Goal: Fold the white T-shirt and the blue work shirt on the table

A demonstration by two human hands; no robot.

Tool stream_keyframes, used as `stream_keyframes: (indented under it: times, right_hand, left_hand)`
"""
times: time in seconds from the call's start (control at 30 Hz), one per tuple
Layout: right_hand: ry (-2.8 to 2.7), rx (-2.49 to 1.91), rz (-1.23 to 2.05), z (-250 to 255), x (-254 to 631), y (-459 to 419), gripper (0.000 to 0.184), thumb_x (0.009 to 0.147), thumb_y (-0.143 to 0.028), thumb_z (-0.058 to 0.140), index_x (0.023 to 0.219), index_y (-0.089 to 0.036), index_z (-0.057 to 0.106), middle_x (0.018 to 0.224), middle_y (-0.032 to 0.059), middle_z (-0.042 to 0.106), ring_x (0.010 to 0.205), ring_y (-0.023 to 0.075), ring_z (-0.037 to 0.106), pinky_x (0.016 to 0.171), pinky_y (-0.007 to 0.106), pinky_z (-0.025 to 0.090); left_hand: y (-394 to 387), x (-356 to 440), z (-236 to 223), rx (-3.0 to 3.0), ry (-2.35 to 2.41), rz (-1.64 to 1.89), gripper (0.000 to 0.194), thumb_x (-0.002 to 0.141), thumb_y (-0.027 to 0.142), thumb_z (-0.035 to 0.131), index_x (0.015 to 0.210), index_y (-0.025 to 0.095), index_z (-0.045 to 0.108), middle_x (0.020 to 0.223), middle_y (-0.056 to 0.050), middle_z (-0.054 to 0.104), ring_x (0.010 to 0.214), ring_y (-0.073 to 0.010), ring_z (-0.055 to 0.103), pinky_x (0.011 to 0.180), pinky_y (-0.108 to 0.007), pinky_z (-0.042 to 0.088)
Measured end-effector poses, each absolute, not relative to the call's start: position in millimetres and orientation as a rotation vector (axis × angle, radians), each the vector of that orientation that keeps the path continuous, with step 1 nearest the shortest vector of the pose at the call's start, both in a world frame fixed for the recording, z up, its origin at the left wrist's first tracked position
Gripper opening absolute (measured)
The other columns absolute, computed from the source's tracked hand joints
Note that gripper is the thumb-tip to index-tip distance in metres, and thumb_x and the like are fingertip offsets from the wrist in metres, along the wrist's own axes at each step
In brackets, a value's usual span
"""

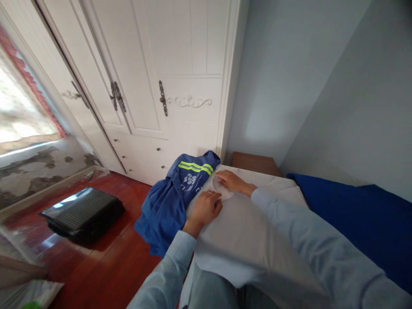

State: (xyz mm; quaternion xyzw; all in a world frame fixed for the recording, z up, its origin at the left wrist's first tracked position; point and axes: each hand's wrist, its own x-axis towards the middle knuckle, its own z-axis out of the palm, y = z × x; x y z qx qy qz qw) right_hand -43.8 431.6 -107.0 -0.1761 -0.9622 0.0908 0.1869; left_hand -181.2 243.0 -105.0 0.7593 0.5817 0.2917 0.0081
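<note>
A small, pale, thin piece of cloth [224, 193] lies on the white sheet [244, 223] that covers the surface before me; its exact kind is hard to make out. My left hand [206, 209] is curled at its near left side, with the fingertips closed on it and a ring on one finger. From the right, my right hand [232, 181] reaches over its far edge with bent fingers gripping it. Just left of both hands, a blue work jacket [174, 206] with yellow-green reflective stripes and a white print hangs over the edge.
A white wardrobe [189, 56] with dark metal handles stands ahead. On the red wooden floor [119, 266] at left lies a black ribbed case [83, 212]. A brown wooden box-like piece [255, 163] sits by the wall. Dark blue fabric [350, 214] spreads at right.
</note>
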Motion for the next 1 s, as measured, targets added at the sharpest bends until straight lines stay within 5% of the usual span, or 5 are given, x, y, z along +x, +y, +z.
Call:
stream_keyframes:
  times: [0.23, 0.57, 1.0]
  right_hand:
    - [-2.75, -0.542, 0.24, -110, 15, 413, 0.044, 0.101, -0.037, 0.045, 0.133, -0.014, 0.063, 0.137, 0.017, 0.062, 0.13, 0.0295, 0.055, 0.114, 0.05, 0.04]
    - [-2.911, -0.684, 0.343, -105, 97, 375, 0.059, 0.102, -0.048, 0.042, 0.151, -0.015, 0.045, 0.157, 0.0166, 0.04, 0.148, 0.03, 0.035, 0.123, 0.057, 0.024]
    - [-2.908, -0.602, 0.265, -98, 56, 336, 0.048, 0.102, -0.036, 0.046, 0.141, -0.008, 0.055, 0.148, 0.0217, 0.051, 0.141, 0.0304, 0.045, 0.119, 0.053, 0.036]
  left_hand:
    - [245, -183, -103, 2.274, 2.051, 1.128, 0.025, 0.091, 0.018, 0.054, 0.111, 0.016, 0.069, 0.111, -0.012, 0.071, 0.108, -0.027, 0.064, 0.097, -0.044, 0.05]
    - [250, -180, -107, 2.404, 1.936, 0.709, 0.023, 0.094, 0.029, 0.056, 0.104, 0.019, 0.073, 0.122, -0.012, 0.07, 0.117, -0.0275, 0.063, 0.103, -0.045, 0.047]
    - [248, -181, -106, 2.422, 1.924, 0.725, 0.033, 0.096, 0.035, 0.053, 0.117, 0.017, 0.072, 0.128, -0.014, 0.069, 0.122, -0.0272, 0.063, 0.11, -0.044, 0.046]
